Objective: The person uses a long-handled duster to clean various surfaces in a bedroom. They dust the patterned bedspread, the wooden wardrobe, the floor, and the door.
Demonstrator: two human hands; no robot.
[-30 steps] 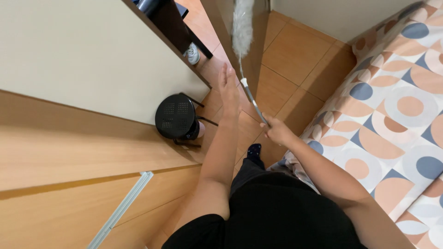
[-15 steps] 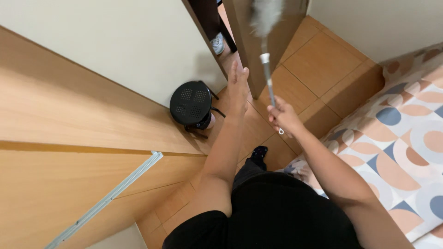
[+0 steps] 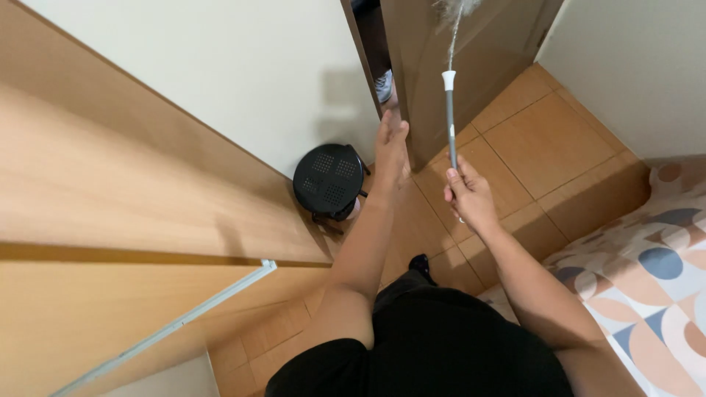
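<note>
Right hand (image 3: pixel 469 195) is closed around the lower end of a duster (image 3: pixel 450 110) — grey shaft with a white collar, fluffy head at the top edge of the frame, partly cut off. The shaft points up and away from the person, running in front of the brown door (image 3: pixel 471 66). Left hand (image 3: pixel 390 143) is flat, fingers extended together, reaching to the edge of the door; holds nothing — cannot tell whether the fingertips actually touch the edge. A black round perforated stool (image 3: pixel 329 180) stands on the tiled floor (image 3: pixel 544 140) just left of the left forearm, against the cream wall (image 3: pixel 243 73). Wooden cabinet top (image 3: pixel 110 198) fills the left. Patterned bedspread (image 3: pixel 647 272) at lower right.
</note>
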